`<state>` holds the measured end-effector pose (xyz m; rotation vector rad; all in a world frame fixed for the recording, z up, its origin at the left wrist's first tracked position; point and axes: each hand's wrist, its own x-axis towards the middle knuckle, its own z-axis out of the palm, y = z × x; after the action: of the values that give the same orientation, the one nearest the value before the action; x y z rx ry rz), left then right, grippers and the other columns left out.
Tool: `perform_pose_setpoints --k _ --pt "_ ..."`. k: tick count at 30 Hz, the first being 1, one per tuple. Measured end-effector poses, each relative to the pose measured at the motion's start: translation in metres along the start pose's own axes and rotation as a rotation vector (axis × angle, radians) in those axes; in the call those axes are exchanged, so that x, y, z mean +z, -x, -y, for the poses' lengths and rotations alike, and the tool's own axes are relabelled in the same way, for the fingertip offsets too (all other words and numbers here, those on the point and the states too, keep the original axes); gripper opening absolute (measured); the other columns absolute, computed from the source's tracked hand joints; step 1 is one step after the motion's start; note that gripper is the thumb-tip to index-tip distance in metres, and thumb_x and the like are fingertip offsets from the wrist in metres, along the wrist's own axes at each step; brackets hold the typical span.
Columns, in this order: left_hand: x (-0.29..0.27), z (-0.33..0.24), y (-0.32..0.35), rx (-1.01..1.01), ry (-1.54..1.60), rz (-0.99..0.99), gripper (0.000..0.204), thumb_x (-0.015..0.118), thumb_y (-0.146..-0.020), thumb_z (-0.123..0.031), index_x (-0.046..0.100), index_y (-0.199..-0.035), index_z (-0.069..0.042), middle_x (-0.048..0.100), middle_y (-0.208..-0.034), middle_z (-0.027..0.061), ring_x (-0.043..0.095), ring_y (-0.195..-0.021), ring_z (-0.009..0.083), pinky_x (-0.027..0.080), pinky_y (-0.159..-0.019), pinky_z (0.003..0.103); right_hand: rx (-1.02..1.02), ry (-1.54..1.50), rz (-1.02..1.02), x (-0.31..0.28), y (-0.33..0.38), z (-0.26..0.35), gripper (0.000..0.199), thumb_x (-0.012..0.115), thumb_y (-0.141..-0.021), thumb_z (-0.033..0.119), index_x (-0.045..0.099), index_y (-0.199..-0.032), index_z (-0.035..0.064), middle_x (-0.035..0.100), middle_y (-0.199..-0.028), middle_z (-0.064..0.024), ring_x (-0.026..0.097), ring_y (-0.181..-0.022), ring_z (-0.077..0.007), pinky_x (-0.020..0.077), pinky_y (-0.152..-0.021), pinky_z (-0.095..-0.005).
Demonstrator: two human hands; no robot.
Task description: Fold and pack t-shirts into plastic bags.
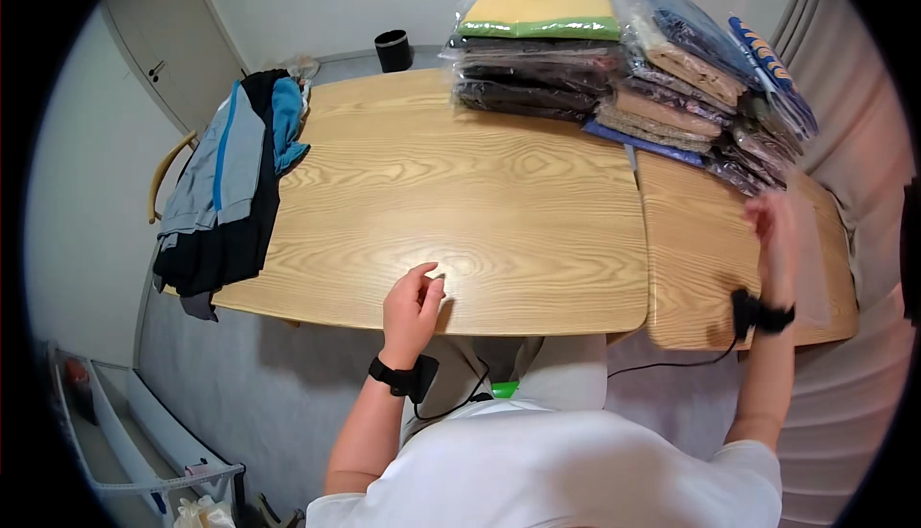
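Note:
My left hand (413, 311) is over the near edge of the wooden table (460, 211), fingers loosely bent and thumb apart, with nothing seen in it. Over the smaller wooden table (691, 259) on the right, my right hand (773, 235) is smeared by motion. A translucent plastic sheet or bag (812, 264) shows right beside it; whether the fingers grip it is unclear. Beyond that hand rise stacks of folded clothes in clear bags, among them a yellow and green bundle (539, 12), dark garments (532, 87) and beige pieces (672, 111).
Grey, black and blue clothes (225, 168) hang over the table's left end, by a wooden chair (165, 178). A black bin (392, 51) stands behind. A white-framed container (144, 422) is at lower left, a curtain (844, 144) at right. Cables trail from both wristbands.

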<state>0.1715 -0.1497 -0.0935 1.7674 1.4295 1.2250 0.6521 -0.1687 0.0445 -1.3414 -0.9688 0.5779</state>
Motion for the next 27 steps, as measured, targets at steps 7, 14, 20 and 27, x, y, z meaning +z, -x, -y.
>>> perform_pose_setpoints --k 7,14,20,27 --pt "0.001 0.006 0.006 -0.105 -0.037 0.104 0.021 0.056 -0.083 -0.009 0.06 -0.103 -0.002 0.057 -0.074 0.0101 0.054 -0.067 0.0236 0.045 -0.063 0.033 -0.011 0.513 -0.209 0.007 0.114 -0.105 0.031 0.05 -0.092 0.011 0.048 -0.12 -0.0019 0.055 -0.113 -0.0104 0.05 -0.098 -0.0175 0.0385 -0.09 -0.0291" --pt "-0.022 -0.003 -0.004 -0.168 0.101 0.292 0.011 0.048 -0.089 -0.004 0.057 -0.091 0.001 0.058 -0.07 0.007 0.052 -0.058 0.0126 0.041 -0.056 0.026 0.114 0.874 -0.28 0.034 0.11 -0.109 0.034 0.052 -0.089 0.01 0.047 -0.12 -0.0031 0.049 -0.127 -0.0189 0.046 -0.118 -0.0304 0.0329 -0.102 -0.0376" --pt "-0.019 0.006 -0.007 -0.098 -0.024 0.364 0.02 0.047 -0.091 -0.019 0.06 -0.089 -0.003 0.061 -0.077 0.0113 0.055 -0.065 0.0254 0.044 -0.062 0.037 0.099 1.229 -0.112 0.05 0.101 -0.093 0.043 0.055 -0.082 0.008 0.045 -0.122 -0.0039 0.041 -0.131 -0.0257 0.037 -0.123 -0.0418 0.0278 -0.105 -0.0456" --pt "-0.01 0.004 0.001 -0.009 -0.138 0.306 0.02 0.05 -0.09 -0.021 0.061 -0.08 -0.007 0.06 -0.072 0.0132 0.054 -0.064 0.0304 0.042 -0.06 0.042 0.159 1.342 -0.044 0.047 0.101 -0.093 0.046 0.054 -0.079 0.01 0.045 -0.122 -0.0026 0.041 -0.13 -0.0252 0.038 -0.121 -0.0413 0.0306 -0.102 -0.047"
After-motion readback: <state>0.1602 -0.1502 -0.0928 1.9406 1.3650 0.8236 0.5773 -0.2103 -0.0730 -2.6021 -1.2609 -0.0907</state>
